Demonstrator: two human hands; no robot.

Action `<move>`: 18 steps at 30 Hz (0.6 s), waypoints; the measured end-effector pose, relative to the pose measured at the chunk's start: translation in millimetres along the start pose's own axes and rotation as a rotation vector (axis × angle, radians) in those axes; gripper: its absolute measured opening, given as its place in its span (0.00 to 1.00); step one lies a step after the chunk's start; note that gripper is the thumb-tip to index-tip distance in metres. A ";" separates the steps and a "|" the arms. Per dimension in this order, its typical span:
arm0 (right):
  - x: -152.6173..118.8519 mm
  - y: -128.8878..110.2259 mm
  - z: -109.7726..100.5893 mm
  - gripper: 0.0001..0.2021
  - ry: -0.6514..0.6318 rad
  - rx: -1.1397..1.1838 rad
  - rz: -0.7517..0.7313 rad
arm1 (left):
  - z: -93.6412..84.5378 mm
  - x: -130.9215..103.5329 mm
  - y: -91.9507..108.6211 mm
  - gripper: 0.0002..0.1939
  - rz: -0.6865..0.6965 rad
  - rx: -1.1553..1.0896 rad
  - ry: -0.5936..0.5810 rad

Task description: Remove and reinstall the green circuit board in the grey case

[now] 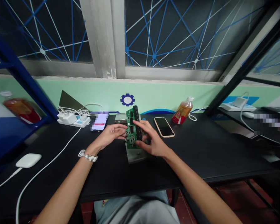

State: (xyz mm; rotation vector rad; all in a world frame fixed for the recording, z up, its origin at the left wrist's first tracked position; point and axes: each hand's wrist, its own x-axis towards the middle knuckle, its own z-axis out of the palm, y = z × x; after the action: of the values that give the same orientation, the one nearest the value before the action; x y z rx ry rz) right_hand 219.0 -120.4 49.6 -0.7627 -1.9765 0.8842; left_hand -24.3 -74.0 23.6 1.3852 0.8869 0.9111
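A green circuit board (131, 137) with a black strip (137, 126) along its right edge is held tilted up on its side. My left hand (113, 133), a silver watch on its wrist, has its fingers closed at the board's left edge. On the other side my right hand (154, 141) grips the black strip between thumb and fingers. Beneath the board lies a grey metal plate (136, 157) on the black table; the hands and board cover part of it.
To the right lie a phone in a pale case (164, 127) and a drink bottle (183, 110). A lit phone (99, 121) and a white power strip (72, 119) are at the left. A white cable (53, 158) runs forward past a white charger (28, 160).
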 end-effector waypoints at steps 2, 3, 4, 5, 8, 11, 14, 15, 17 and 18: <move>-0.6 -4.6 7.6 0.38 -0.024 -0.028 -0.019 | 6.4 1.1 -1.6 0.21 -0.006 -0.027 0.003; -0.6 -6.3 11.0 0.39 -0.034 -0.038 -0.020 | 9.3 1.4 -1.9 0.21 -0.009 -0.036 0.004; -0.3 -7.4 13.6 0.39 -0.041 -0.044 -0.018 | 11.6 1.6 -1.8 0.21 -0.011 -0.039 0.005; 0.1 -7.8 15.4 0.39 -0.038 -0.048 -0.016 | 13.0 1.7 -1.6 0.21 -0.012 -0.037 0.008; 1.7 -3.3 14.5 0.33 0.048 -0.052 -0.006 | 11.2 1.8 -0.1 0.21 -0.018 -0.006 0.028; 3.5 10.0 6.2 0.30 0.196 -0.094 0.052 | 4.5 1.3 2.7 0.21 -0.024 0.048 0.065; 4.8 24.6 -1.0 0.32 0.198 -0.182 0.151 | 1.2 0.5 3.8 0.23 -0.053 0.080 0.087; 5.2 27.9 -1.7 0.33 0.183 -0.228 0.175 | 1.5 0.3 3.2 0.24 -0.067 0.086 0.083; 6.2 31.2 0.2 0.35 0.150 -0.349 0.191 | 3.4 0.4 0.5 0.26 -0.096 0.095 0.062; 6.7 31.2 2.4 0.35 0.140 -0.420 0.189 | 4.6 0.6 -1.4 0.26 -0.112 0.099 0.052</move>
State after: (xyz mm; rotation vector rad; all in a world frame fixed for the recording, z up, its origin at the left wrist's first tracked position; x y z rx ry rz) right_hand 219.5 -98.2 26.5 -1.2321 -2.0099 0.5042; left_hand -19.8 -75.3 22.3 1.3868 1.0505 0.8303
